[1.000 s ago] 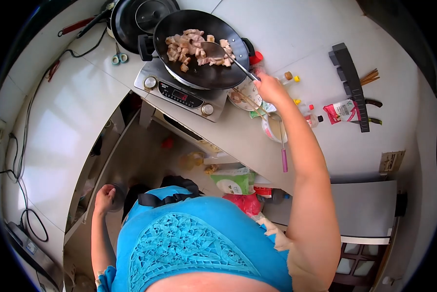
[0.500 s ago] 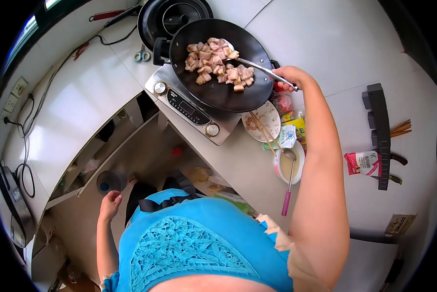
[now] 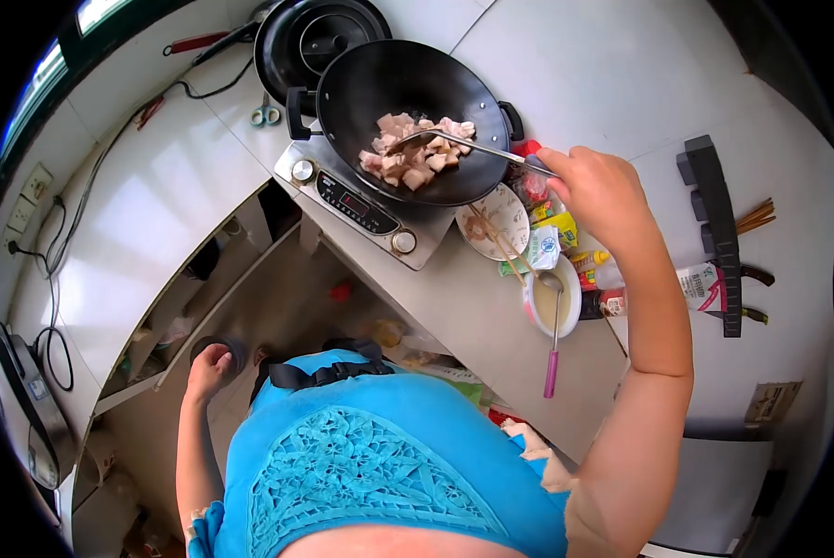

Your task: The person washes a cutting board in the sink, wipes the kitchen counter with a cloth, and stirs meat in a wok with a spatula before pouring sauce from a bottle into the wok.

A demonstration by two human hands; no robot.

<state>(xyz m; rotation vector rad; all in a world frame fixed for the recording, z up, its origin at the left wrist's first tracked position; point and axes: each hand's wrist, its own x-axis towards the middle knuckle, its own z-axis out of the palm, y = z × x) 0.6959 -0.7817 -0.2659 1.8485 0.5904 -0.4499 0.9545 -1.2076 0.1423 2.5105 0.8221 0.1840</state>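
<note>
Many chunks of meat (image 3: 436,160) are gathered in the lower middle part of a black wok (image 3: 454,79), which is set on a cooker (image 3: 417,246). Among them the head of a metal spatula (image 3: 477,146) is pressed, its shaft being slanted out over the rim. The handle end is gripped by the right hand (image 3: 598,191), the fingers closed round it beside the wok's right-hand lug. The left hand (image 3: 212,372) is held low, well apart from the wok, with its fingers curled; whether anything is grasped cannot be told.

Beside the cooker, a patterned plate (image 3: 514,208) is crossed by chopsticks (image 3: 501,244), which are leaned toward a bowl (image 3: 573,312) of pale liquid. In that bowl a spoon (image 3: 551,372) is rested, its purple handle stretched out past the rim. Near the right forearm, packets (image 3: 545,244) are crowded close to the plate and bowl. Beyond the forearm, a dark rack (image 3: 714,223) is seen on the pale surface, with a bag (image 3: 701,286) placed against it. Behind the wok a round black lid (image 3: 287,56) is partly hidden, and scissors (image 3: 265,113) are laid near it.
</note>
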